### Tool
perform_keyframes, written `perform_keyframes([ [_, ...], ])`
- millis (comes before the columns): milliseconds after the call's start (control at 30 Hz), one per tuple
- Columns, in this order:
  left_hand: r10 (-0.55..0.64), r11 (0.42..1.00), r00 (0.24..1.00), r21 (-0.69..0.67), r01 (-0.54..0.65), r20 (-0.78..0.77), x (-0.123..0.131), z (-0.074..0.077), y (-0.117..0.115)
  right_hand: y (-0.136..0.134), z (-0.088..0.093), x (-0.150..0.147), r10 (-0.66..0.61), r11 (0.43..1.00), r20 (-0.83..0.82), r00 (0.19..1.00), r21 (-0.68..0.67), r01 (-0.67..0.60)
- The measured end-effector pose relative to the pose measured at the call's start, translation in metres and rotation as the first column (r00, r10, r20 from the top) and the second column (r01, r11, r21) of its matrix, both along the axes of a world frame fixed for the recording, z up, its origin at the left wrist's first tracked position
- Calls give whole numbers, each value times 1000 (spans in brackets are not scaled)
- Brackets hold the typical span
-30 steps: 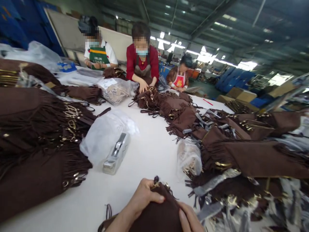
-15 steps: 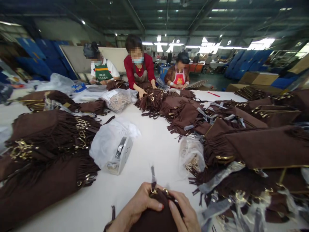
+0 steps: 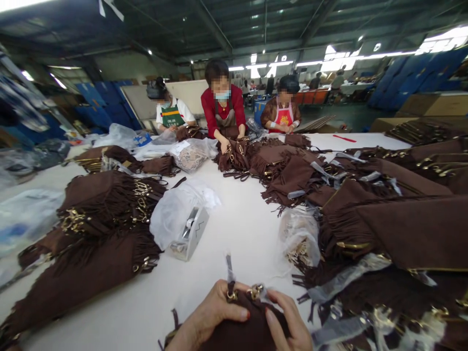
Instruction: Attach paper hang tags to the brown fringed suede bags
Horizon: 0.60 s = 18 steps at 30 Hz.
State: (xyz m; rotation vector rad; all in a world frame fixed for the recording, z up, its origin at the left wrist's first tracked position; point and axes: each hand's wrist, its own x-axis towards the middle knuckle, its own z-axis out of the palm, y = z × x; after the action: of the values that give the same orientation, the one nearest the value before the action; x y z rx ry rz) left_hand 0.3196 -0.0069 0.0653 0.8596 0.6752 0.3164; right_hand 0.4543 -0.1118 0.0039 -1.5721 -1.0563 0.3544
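Observation:
Low in the view, both my hands hold a dark brown suede bag (image 3: pixel 241 329) at its top edge. My left hand (image 3: pixel 208 314) grips its left side, and my right hand (image 3: pixel 287 321) presses on its right side. Two gold metal fittings (image 3: pixel 243 291) sit at the top of the bag between my hands. A narrow strip of transparent film (image 3: pixel 229 269) stands up from the left fitting. A thin brown strap (image 3: pixel 174 319) hangs beside my left hand. The bag's lower part is cut off by the frame.
Piles of brown fringed suede bags (image 3: pixel 106 209) (image 3: pixel 402 234) lie on both sides of the white table (image 3: pixel 234 253). A tape dispenser (image 3: pixel 190 234) rests on a plastic bag (image 3: pixel 179 209) ahead. Several co-workers, including one in a red top (image 3: pixel 223 105), handle bags across the table.
The view has swung and tilted, shifting the table and people in frame. My hands have raised the bag slightly, and its gold fittings and film strip now show more fully.

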Motion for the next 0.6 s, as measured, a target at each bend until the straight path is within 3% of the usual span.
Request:
perform_keyframes([
  [67, -2, 1000, 1000, 2, 2, 2, 2, -4, 0, 1, 2, 6, 24, 999, 64, 998, 27, -26],
  [233, 0, 999, 1000, 45, 1, -17, 11, -12, 2, 9, 4, 14, 289, 957, 177, 941, -44, -286],
  [333, 3, 1000, 1000, 31, -3, -23, 13, -13, 2, 10, -2, 15, 269, 963, 122, 956, -66, -262],
  [500, -12, 1000, 999, -26, 11, -47, 14, -13, 3, 3, -15, 28, 127, 988, 112, 985, -105, -116],
  [600, -38, 998, 999, -55, 36, -22, 17, -17, 6, 1, -15, 34, 155, 978, 81, 985, -157, -140],
])
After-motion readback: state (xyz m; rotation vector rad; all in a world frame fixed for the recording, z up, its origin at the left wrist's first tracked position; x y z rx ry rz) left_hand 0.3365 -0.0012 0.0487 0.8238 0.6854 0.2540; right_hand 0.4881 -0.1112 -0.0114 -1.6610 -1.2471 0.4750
